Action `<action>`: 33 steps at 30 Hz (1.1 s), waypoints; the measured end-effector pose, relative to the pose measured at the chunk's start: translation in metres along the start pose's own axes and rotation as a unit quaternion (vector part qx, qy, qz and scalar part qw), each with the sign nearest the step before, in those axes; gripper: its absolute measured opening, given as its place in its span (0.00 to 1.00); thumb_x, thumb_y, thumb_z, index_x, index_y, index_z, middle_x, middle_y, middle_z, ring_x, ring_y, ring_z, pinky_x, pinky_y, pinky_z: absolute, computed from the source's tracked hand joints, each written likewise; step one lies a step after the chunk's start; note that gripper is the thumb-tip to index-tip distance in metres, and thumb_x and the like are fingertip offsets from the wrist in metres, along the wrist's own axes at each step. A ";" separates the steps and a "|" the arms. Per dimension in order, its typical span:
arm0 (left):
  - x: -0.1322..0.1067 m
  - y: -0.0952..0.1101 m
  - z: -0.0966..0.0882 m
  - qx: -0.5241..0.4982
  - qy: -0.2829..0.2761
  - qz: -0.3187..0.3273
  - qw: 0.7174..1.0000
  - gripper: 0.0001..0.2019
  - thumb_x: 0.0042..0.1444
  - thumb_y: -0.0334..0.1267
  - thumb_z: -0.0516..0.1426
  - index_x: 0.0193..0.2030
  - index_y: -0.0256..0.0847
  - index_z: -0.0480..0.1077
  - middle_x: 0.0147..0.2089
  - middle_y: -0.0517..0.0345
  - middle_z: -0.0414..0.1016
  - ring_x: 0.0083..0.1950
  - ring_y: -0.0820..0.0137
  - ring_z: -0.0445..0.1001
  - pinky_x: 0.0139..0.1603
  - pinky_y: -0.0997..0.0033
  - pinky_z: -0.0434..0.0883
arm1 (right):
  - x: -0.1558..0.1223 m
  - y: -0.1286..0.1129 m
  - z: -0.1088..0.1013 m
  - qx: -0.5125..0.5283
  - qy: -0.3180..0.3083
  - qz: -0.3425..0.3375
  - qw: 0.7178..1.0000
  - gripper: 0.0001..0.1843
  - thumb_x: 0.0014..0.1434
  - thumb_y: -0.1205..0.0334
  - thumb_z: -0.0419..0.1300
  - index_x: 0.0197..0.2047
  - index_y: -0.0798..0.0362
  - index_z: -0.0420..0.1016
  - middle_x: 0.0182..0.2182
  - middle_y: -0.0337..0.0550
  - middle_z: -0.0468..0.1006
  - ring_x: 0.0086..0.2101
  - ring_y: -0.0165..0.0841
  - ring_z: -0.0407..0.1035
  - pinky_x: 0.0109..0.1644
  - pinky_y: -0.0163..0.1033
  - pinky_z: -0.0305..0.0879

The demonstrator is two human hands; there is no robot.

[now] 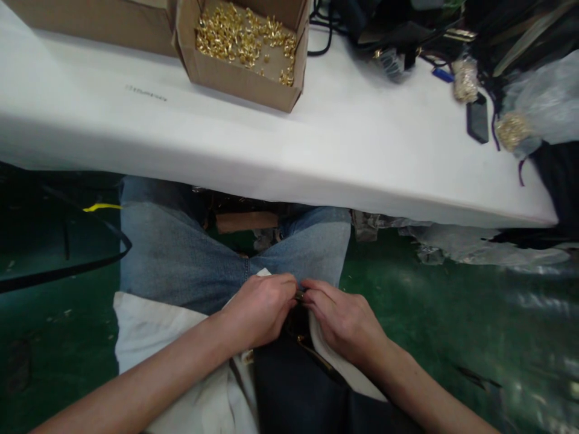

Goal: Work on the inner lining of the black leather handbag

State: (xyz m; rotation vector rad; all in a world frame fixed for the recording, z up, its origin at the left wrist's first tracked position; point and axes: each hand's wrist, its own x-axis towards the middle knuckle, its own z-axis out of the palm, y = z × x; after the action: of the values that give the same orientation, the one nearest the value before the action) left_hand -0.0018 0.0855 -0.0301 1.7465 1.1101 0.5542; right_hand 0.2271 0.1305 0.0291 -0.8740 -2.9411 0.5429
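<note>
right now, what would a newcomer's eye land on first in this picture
Probably the bright gold-coloured pieces heaped in an open cardboard box, at the top of the view on the white table. Next, at lower centre, the left hand and right hand, close together with curled fingers at the upper end of a black item.
</note>
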 end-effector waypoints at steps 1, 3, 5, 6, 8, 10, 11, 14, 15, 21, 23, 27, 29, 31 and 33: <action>0.000 -0.002 0.001 -0.023 0.006 -0.004 1.000 0.09 0.73 0.31 0.53 0.43 0.39 0.74 0.50 0.51 0.80 0.47 0.61 0.82 0.49 0.63 0.74 | 0.000 0.001 0.001 0.005 0.005 0.000 1.000 0.11 0.75 0.73 0.53 0.52 0.57 0.76 0.53 0.57 0.85 0.49 0.42 0.85 0.49 0.42 0.85; -0.001 -0.006 0.003 -0.082 0.018 -0.012 0.996 0.08 0.71 0.30 0.56 0.41 0.40 0.75 0.49 0.53 0.81 0.48 0.62 0.81 0.50 0.64 0.73 | -0.002 0.001 0.004 0.018 0.009 0.010 1.000 0.10 0.75 0.73 0.54 0.52 0.55 0.75 0.54 0.56 0.85 0.49 0.41 0.85 0.50 0.42 0.84; 0.000 -0.009 0.005 -0.136 0.027 -0.021 0.990 0.08 0.69 0.29 0.59 0.38 0.41 0.76 0.47 0.54 0.82 0.48 0.63 0.81 0.51 0.66 0.72 | -0.006 0.002 0.007 0.036 0.009 0.022 0.999 0.10 0.75 0.74 0.55 0.52 0.54 0.75 0.55 0.55 0.84 0.52 0.41 0.84 0.52 0.43 0.84; 0.001 -0.010 0.006 -0.156 0.030 -0.026 0.987 0.07 0.68 0.28 0.60 0.37 0.41 0.77 0.46 0.55 0.82 0.48 0.64 0.81 0.52 0.66 0.72 | -0.009 0.004 0.008 0.046 0.010 0.027 0.999 0.11 0.75 0.74 0.55 0.53 0.54 0.75 0.56 0.55 0.84 0.54 0.42 0.84 0.54 0.43 0.84; 0.003 -0.010 0.006 -0.183 0.027 -0.033 0.982 0.07 0.66 0.29 0.63 0.35 0.41 0.77 0.44 0.57 0.83 0.47 0.65 0.81 0.51 0.68 0.71 | -0.014 0.006 0.010 0.070 0.018 0.029 0.997 0.11 0.75 0.75 0.55 0.53 0.54 0.74 0.56 0.56 0.84 0.56 0.41 0.82 0.58 0.42 0.83; 0.005 -0.010 0.006 -0.221 0.019 -0.049 0.974 0.06 0.67 0.32 0.64 0.36 0.40 0.78 0.43 0.58 0.84 0.46 0.66 0.81 0.49 0.69 0.71 | -0.019 0.009 0.012 0.097 0.029 0.032 0.994 0.10 0.75 0.74 0.56 0.53 0.54 0.74 0.56 0.56 0.83 0.57 0.40 0.82 0.59 0.41 0.82; 0.006 -0.010 0.005 -0.240 0.018 -0.062 0.969 0.08 0.69 0.35 0.63 0.36 0.40 0.79 0.41 0.58 0.84 0.44 0.67 0.80 0.47 0.69 0.70 | -0.020 0.010 0.013 0.111 0.035 0.034 0.993 0.10 0.75 0.74 0.56 0.54 0.53 0.74 0.56 0.56 0.83 0.57 0.39 0.81 0.60 0.40 0.81; 0.008 -0.011 0.005 -0.265 0.032 -0.100 0.959 0.12 0.72 0.41 0.59 0.39 0.39 0.80 0.39 0.58 0.84 0.42 0.66 0.79 0.45 0.68 0.68 | -0.021 0.012 0.014 0.140 0.042 0.042 0.988 0.11 0.75 0.75 0.57 0.55 0.52 0.74 0.58 0.55 0.82 0.58 0.38 0.80 0.62 0.40 0.80; 0.008 -0.011 0.005 -0.260 0.041 -0.107 0.959 0.11 0.72 0.41 0.59 0.41 0.39 0.80 0.40 0.57 0.84 0.43 0.66 0.79 0.46 0.68 0.67 | -0.020 0.012 0.014 0.145 0.043 0.041 0.988 0.11 0.75 0.75 0.57 0.54 0.52 0.75 0.57 0.54 0.82 0.57 0.37 0.81 0.61 0.39 0.80; 0.010 -0.013 0.008 -0.258 0.049 -0.125 0.957 0.14 0.71 0.44 0.57 0.38 0.39 0.78 0.37 0.59 0.81 0.40 0.68 0.77 0.44 0.69 0.66 | -0.008 0.012 0.011 0.160 0.020 0.051 0.986 0.09 0.76 0.73 0.57 0.50 0.51 0.75 0.52 0.49 0.82 0.49 0.34 0.80 0.52 0.37 0.77; 0.013 -0.013 0.010 -0.255 0.061 -0.153 0.953 0.19 0.72 0.50 0.56 0.34 0.39 0.75 0.31 0.60 0.76 0.34 0.69 0.71 0.36 0.69 0.62 | -0.006 0.013 0.012 0.166 0.016 0.051 0.985 0.10 0.76 0.73 0.57 0.51 0.50 0.76 0.54 0.49 0.81 0.51 0.35 0.80 0.53 0.37 0.77; 0.023 -0.016 0.013 -0.251 0.084 -0.243 0.933 0.19 0.59 0.55 0.67 0.40 0.40 0.71 0.26 0.65 0.70 0.28 0.71 0.65 0.28 0.70 0.56 | -0.007 0.014 0.015 0.174 0.017 0.047 0.984 0.11 0.76 0.73 0.56 0.53 0.50 0.77 0.55 0.49 0.80 0.53 0.35 0.78 0.55 0.37 0.76; 0.028 -0.019 0.012 -0.273 0.069 -0.247 0.927 0.21 0.54 0.51 0.69 0.45 0.40 0.70 0.30 0.63 0.76 0.30 0.69 0.69 0.30 0.71 0.60 | -0.009 0.013 0.016 0.172 0.021 0.051 0.984 0.11 0.76 0.72 0.57 0.52 0.50 0.77 0.54 0.49 0.80 0.52 0.35 0.78 0.55 0.37 0.77; 0.032 -0.020 0.009 -0.293 0.039 -0.229 0.927 0.19 0.53 0.48 0.68 0.46 0.39 0.72 0.34 0.58 0.81 0.34 0.67 0.75 0.33 0.71 0.65 | -0.011 0.013 0.017 0.160 0.024 0.052 0.985 0.10 0.76 0.72 0.56 0.52 0.50 0.77 0.54 0.49 0.80 0.51 0.35 0.79 0.53 0.37 0.77; 0.033 -0.019 0.006 -0.294 0.020 -0.216 0.931 0.15 0.53 0.46 0.66 0.42 0.37 0.77 0.38 0.54 0.84 0.39 0.64 0.79 0.37 0.70 0.68 | -0.014 0.012 0.018 0.143 0.028 0.050 0.988 0.10 0.76 0.72 0.56 0.52 0.50 0.77 0.53 0.49 0.80 0.49 0.34 0.79 0.50 0.36 0.77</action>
State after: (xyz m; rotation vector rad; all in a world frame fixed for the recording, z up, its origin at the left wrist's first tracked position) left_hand 0.0111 0.1136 -0.0531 0.9428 1.1620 0.5715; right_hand 0.2426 0.1268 0.0090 -0.9838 -2.6865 0.9022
